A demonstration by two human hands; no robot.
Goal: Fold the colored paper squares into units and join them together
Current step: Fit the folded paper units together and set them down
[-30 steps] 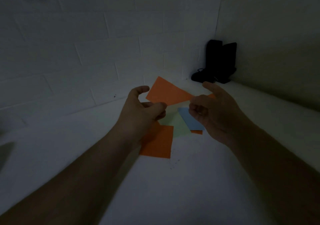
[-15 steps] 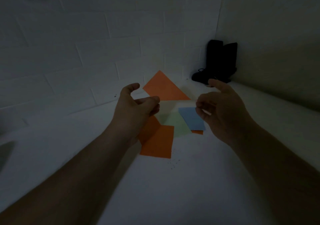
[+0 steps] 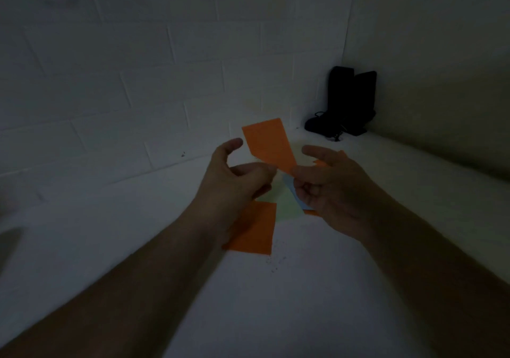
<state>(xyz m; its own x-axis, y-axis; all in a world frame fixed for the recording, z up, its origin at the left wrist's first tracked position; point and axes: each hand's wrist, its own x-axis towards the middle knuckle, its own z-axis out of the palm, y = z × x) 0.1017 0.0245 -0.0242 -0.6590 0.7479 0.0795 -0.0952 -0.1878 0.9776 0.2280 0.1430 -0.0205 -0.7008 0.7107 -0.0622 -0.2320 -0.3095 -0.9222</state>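
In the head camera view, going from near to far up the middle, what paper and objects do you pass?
Orange sheet lying on the table → pale green sheet → orange sheet held up in the hands → black objects in the corner.

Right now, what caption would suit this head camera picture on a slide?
Both hands, left and right, hold up an orange paper over more coloured sheets on a white table.

One orange sheet [image 3: 269,142] raised, tilted — orange [image 3: 255,230], green [image 3: 287,206], blue [image 3: 292,189] squares overlapping below.
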